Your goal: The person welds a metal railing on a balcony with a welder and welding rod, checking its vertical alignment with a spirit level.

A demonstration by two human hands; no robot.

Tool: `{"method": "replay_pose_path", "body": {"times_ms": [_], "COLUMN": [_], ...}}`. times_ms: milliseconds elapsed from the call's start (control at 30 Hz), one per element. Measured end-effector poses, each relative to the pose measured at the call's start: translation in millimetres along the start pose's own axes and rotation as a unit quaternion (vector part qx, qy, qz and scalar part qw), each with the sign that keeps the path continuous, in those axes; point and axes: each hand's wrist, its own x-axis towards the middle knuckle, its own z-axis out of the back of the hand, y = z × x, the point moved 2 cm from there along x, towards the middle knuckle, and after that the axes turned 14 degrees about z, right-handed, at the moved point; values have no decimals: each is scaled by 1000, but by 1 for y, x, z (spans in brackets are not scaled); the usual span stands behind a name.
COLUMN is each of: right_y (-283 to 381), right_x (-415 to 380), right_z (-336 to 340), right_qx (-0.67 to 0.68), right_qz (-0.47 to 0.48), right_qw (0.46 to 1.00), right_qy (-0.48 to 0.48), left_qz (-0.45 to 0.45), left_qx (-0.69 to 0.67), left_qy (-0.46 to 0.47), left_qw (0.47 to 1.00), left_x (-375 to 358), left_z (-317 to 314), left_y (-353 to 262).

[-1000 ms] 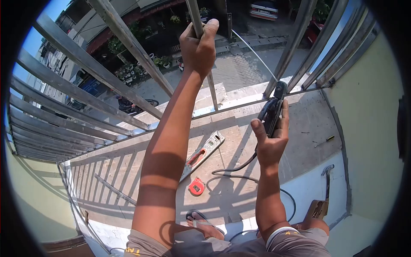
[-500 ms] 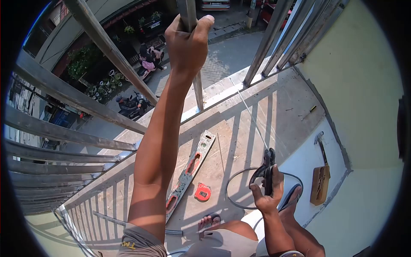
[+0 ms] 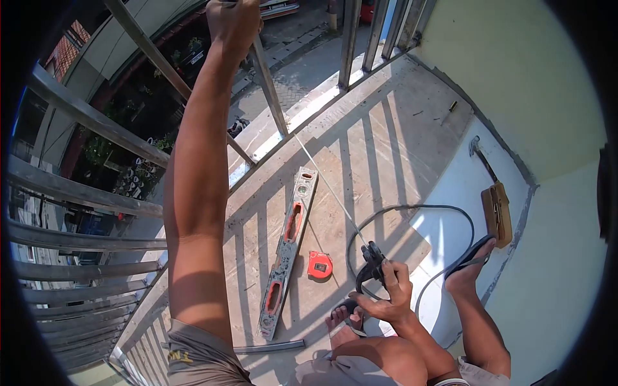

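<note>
"Welding rod first: where does its tip point?"

"Far and left, towards the foot of the upright bar, by the base rail. Whether it touches metal is too fine to tell."

"And the right hand?"

"Curled round the black holder that grips the rod's near end, to the right of the red tape measure. The cable loops over the floor beside it."

"What about the left hand?"

"Raised at the far edge of the view, and it seems closed round that same bar, higher up. The edge cuts part of it off, so the full grip cannot be told."

"So how do things stand between the two?"

"Both attend to one bar: the left looks to be steadying it from above, and the right has the rod lined up with its foot."

"Anything lying about?"

"The spirit level, just left of the tape measure. The hammer lies farther right, its handle reaching the brown case."
</note>
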Motion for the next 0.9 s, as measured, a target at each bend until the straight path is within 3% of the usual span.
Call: {"method": "replay_pose_path", "body": {"times_ms": [67, 267, 467, 767, 900], "right_y": [4, -1, -19, -41, -37], "right_x": [10, 28, 42, 32, 38], "right_z": [-4, -30, -48, -60, -50], "right_qx": [-12, -38, -51, -30, -22], "right_qz": [13, 8, 46, 23, 22], "right_qw": [1000, 997, 996, 999, 999], "right_qy": [-2, 60, 55, 13, 38], "left_qz": [11, 5, 21, 16, 32], "left_qx": [16, 9, -12, 5, 3], "left_qy": [35, 27, 42, 43, 47], "left_qw": [999, 1000, 999, 999, 998], "left_x": [6, 1, 5, -1, 1], "left_z": [7, 6, 8, 7, 8], "left_y": [5, 1, 2, -6, -6]}}
